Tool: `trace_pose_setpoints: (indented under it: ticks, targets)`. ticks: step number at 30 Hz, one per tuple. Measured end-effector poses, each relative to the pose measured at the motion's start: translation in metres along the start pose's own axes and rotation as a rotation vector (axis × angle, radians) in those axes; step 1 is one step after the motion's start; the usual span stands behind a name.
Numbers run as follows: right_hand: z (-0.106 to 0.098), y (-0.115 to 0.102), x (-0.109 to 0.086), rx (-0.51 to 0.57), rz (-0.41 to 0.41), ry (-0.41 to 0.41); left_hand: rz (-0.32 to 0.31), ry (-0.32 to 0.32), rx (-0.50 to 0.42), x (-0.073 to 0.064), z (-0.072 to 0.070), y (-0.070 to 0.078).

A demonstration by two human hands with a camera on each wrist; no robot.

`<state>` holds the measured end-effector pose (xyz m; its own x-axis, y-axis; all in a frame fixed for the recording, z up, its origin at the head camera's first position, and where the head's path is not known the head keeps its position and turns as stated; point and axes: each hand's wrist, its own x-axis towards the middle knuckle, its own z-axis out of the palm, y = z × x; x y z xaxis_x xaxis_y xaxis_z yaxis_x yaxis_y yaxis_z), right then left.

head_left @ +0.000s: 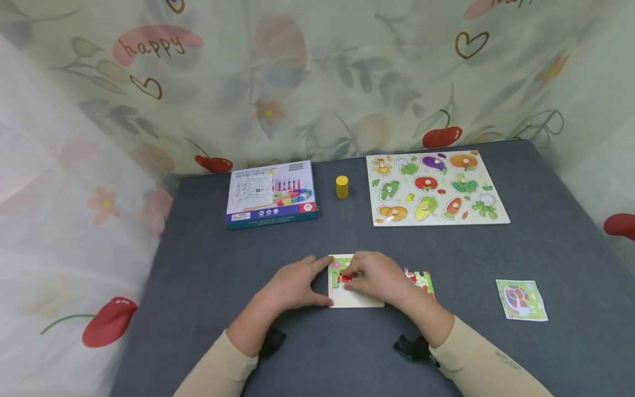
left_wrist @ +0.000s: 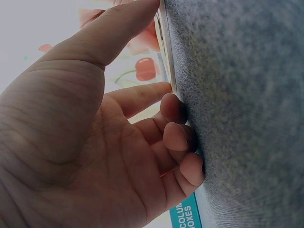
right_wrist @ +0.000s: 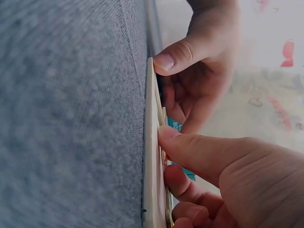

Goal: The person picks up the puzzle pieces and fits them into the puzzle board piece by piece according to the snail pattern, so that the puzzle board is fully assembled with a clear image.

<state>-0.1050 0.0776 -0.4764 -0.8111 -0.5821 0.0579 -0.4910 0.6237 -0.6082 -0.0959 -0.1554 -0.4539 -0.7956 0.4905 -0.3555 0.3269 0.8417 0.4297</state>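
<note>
A small jigsaw tray (head_left: 345,300) with a pale rim lies flat on the table. At its left side my left hand (head_left: 296,284) spreads thumb and index finger, their tips touching the two left corners. The other left fingers bend loosely beside the edge in the left wrist view. Over the tray, my right hand (head_left: 379,275) pinches a puzzle piece with red on it (head_left: 344,279) between thumb and fingers. Part of a green and pink picture (head_left: 336,265) shows at the tray's upper left. Colourful loose puzzle pieces (head_left: 423,280) are partly hidden by the right wrist.
A picture card (head_left: 522,300) lies to the right. Toward the back are a boxed bead set (head_left: 272,193), a yellow cylinder (head_left: 342,187) and a vegetable puzzle board (head_left: 436,188). A patterned curtain (head_left: 317,82) hangs behind the grey table (head_left: 208,331).
</note>
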Motion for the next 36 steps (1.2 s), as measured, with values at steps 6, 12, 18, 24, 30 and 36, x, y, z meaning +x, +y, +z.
trace_pose_setpoints:
  ticks: [6,12,18,24,30,36]
  targets:
    - [0.001,0.0,-0.002,-0.035,-0.082,0.011,0.017,0.01,-0.009,0.0,0.001,-0.001]
    - [0.001,-0.002,-0.005,-0.1,-0.096,0.012,0.015,0.012,-0.013,0.0,0.001,-0.001]
    - [0.002,-0.004,-0.004,-0.103,-0.073,0.042,0.001,0.01,-0.021,0.001,0.001,0.0]
    - [0.006,-0.003,-0.004,-0.083,-0.04,0.054,0.004,0.006,-0.011,0.001,0.001,-0.001]
    - [0.005,-0.002,-0.003,-0.082,-0.058,0.037,0.002,0.011,-0.001,0.001,0.003,-0.002]
    - [-0.006,-0.01,-0.003,-0.056,-0.076,0.038,-0.001,0.014,-0.002,0.002,0.003,-0.002]
